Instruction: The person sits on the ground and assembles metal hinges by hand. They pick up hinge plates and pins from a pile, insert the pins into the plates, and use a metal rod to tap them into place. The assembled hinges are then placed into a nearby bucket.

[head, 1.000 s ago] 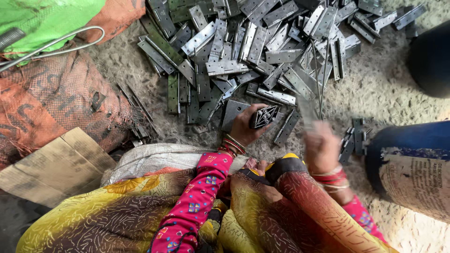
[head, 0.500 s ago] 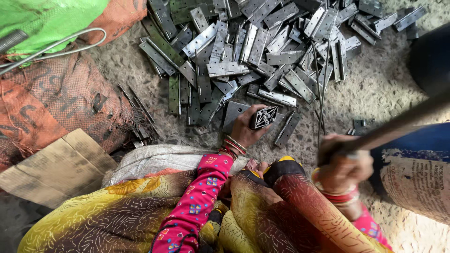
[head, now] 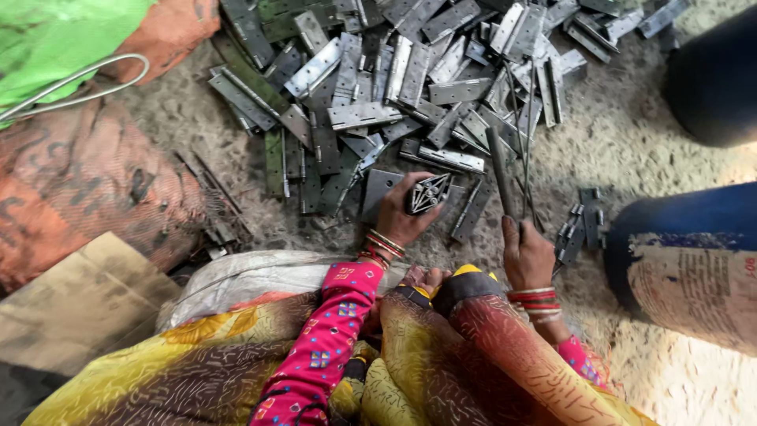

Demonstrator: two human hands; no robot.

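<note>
While the left hand [head: 404, 217] grips a hinge [head: 428, 194] — the right hand [head: 527, 254] clasps a rod [head: 500, 170].

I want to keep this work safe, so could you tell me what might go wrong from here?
1. The right hand grips a metal rod bare; it could slip or swing into the left hand close by.
2. The left hand pins a small triangular metal piece with bare fingers, which could be pinched or cut.
3. The loose pile of metal hinges has sharp-looking edges and could slide.
</note>
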